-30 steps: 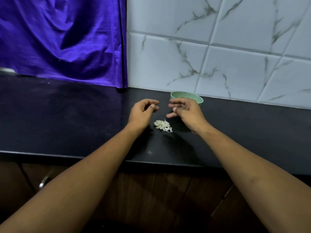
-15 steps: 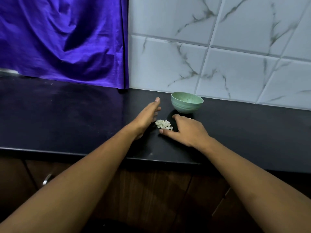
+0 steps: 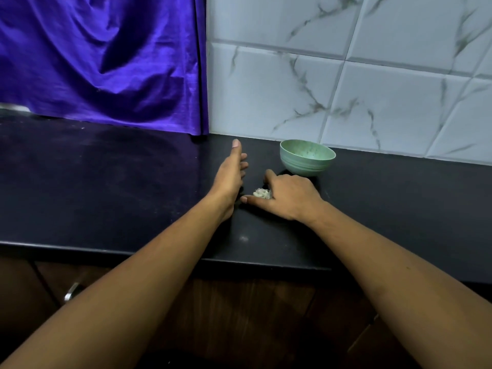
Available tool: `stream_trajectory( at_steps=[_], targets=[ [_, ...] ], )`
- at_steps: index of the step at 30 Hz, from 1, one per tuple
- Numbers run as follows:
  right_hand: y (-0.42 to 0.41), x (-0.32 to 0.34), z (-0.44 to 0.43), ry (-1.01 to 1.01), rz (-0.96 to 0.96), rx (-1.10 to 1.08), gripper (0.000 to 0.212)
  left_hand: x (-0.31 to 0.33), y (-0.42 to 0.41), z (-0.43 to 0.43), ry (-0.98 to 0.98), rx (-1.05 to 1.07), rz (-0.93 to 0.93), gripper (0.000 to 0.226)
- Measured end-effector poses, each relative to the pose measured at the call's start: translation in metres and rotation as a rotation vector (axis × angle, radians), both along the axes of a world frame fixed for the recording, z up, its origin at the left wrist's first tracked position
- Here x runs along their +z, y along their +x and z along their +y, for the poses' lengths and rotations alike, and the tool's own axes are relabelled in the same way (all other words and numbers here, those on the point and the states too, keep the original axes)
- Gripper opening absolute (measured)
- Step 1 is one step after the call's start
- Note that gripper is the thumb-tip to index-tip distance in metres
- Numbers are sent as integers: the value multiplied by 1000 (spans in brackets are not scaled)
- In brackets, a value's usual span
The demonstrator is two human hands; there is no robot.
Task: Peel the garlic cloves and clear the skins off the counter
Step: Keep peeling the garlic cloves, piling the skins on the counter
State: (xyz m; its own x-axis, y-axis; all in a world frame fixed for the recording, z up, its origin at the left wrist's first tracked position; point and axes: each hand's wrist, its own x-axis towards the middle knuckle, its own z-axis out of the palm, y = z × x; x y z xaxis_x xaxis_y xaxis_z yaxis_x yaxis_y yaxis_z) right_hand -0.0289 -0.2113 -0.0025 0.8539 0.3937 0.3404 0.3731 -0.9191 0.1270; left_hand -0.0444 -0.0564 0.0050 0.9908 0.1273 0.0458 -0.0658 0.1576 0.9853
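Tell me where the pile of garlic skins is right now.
Head view: the pile of garlic skins lies on the black counter between the left hand and right hand, just in front of the green bowl.

Both have dropped to the bench (image 3: 106,182): left hand (image 3: 231,174) on edge with fingers straightened, right hand (image 3: 287,198) flat, thumb and forefinger now bracketing the garlic skins (image 3: 261,193).

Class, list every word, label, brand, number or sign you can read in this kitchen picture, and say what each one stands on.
None: there is no readable text anywhere in the picture.
The pale green ribbed bowl, the black stone counter, the purple cloth curtain and the white marble-pattern wall tiles carry no writing, label or number.
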Motion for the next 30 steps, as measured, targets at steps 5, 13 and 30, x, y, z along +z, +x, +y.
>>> stream_trajectory(
  at_steps=[5,13,30],
  targets=[
    [10,-1,-1,-23,-28,68,79,-1,-1,3,-48,96,-1,63],
    [15,-2,-3,-45,-23,150,70,-4,-2,4,-36,110,11,60],
    [21,4,1,-142,22,293,39,-4,-4,3,1,109,24,55]
  ],
)
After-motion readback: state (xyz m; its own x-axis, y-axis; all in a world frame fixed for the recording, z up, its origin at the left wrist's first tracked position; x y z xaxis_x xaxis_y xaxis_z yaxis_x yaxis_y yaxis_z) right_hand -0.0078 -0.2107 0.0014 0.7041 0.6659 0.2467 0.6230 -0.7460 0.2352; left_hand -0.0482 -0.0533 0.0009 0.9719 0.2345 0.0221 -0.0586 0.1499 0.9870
